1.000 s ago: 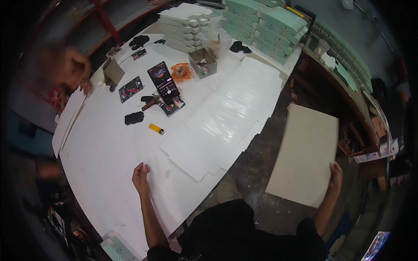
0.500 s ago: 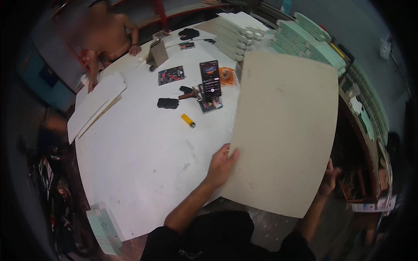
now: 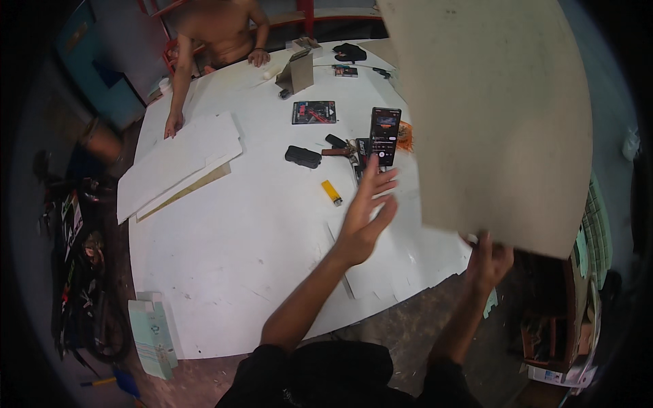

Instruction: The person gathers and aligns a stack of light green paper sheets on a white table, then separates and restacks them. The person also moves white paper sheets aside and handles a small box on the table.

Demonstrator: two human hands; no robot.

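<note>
One big grey board (image 3: 490, 115) raised, tilted over table's right side. Right hand (image 3: 488, 262) grips its lower edge, fingers curled. Left hand (image 3: 364, 214) free, fingers spread wide, holding nothing. Below on white table (image 3: 224, 251): one yellow lighter (image 3: 331, 192), one upright phone (image 3: 385, 134), one black case (image 3: 303, 156).

From my remote seat, the big beige board (image 3: 496, 115) runs off the top edge and hides the table's (image 3: 224, 251) right side; my right hand's (image 3: 488, 262) fingertips vanish behind it (grip unclear); the far person (image 3: 218, 34) is cropped above.
</note>
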